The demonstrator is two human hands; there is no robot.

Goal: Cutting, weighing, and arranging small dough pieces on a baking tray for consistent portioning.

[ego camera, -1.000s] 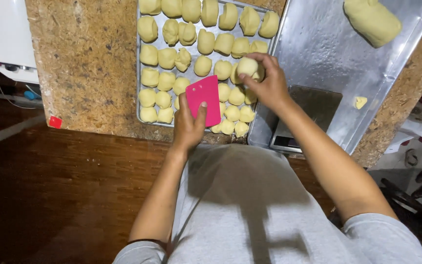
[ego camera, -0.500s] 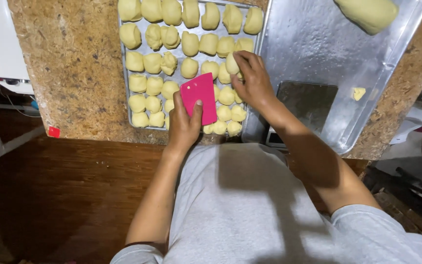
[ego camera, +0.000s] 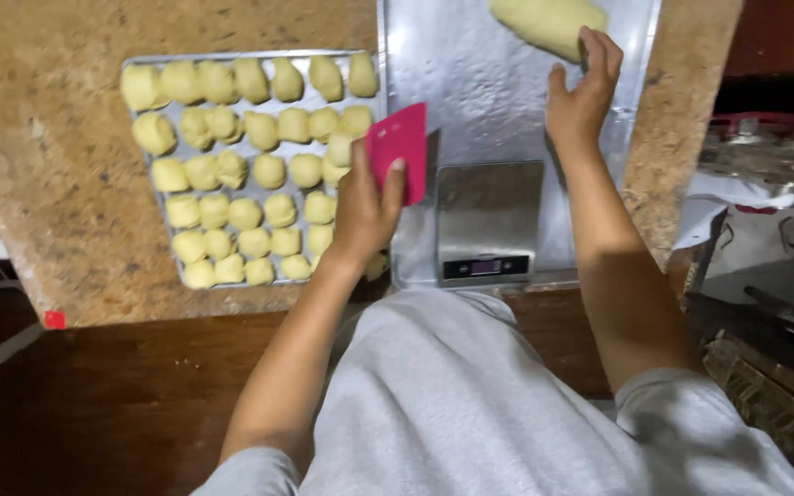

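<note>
Left hand [ego camera: 365, 207] grips a pink scraper [ego camera: 399, 152] (held upright); right hand [ego camera: 581, 92], fingers spread, touches the dough log [ego camera: 544, 23].

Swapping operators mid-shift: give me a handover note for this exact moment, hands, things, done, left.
Left hand: holds the pink scraper upright, above the gap between the two trays.
Right hand: open, fingertips on the big dough log at the far end of the right metal tray. Not gripping it as far as can be seen.
Scale: on the right tray, platform bare.
Done: the left tray carries rows of small dough pieces, nearly full.
Left: the log is uncut; judging by that, more portions are to be cut and weighed.
</note>
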